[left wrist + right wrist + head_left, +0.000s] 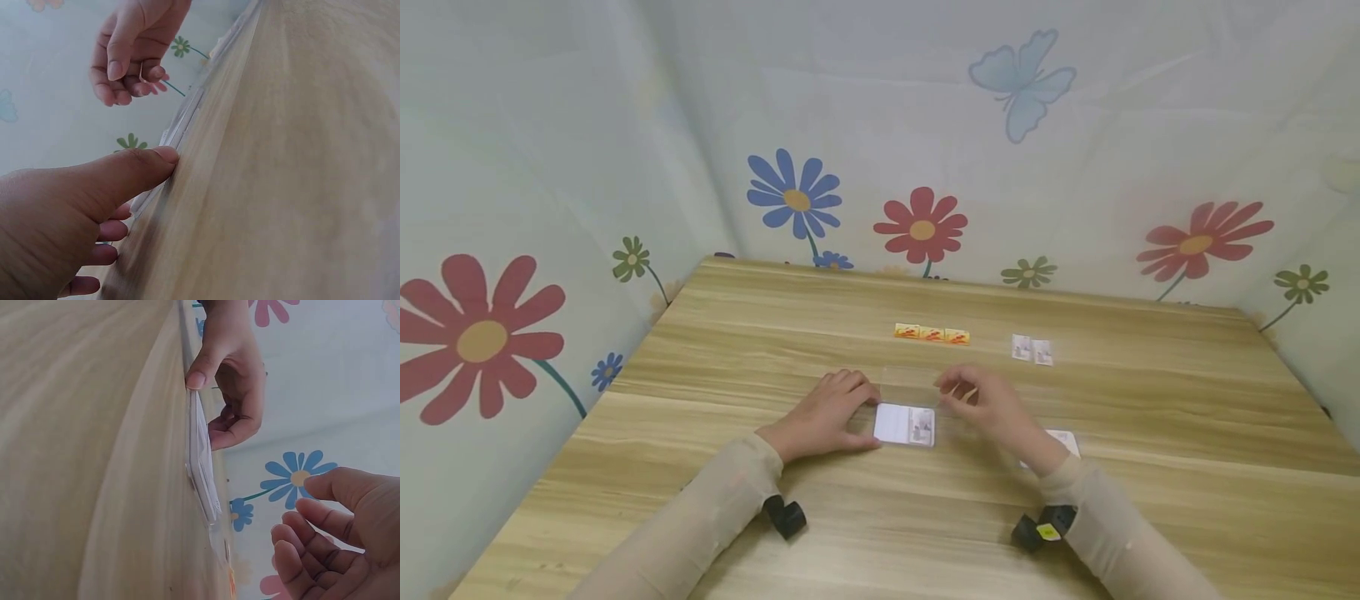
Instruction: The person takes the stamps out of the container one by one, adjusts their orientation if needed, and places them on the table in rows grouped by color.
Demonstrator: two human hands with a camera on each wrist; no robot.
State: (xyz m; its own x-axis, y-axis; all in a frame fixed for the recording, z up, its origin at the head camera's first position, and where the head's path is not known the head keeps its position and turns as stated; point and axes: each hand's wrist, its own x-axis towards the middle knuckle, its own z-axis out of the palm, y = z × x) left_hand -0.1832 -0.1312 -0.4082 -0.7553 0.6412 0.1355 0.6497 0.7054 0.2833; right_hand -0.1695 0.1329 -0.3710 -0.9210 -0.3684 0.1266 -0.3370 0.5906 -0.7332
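Observation:
A small shallow white case (891, 423) lies on the wooden table, with a clear lid (902, 382) folded back behind it. A grey-and-white printed packet (922, 427) fills the right half of the case; the left half shows plain white. My left hand (831, 417) holds the left side of the case, thumb at the near corner and fingers toward the far one. Just right of the clear lid, my right hand (988, 408) hovers with loosely bent fingers. In the right wrist view, this right hand (337, 537) has nothing in it.
Several orange-yellow packets (932, 334) lie in a row beyond the case. Two grey-and-white packets (1032, 350) lie farther right. A white flat piece (1066, 442) is partly hidden under my right wrist. A flower-printed curtain (850, 100) surrounds the table (737, 317).

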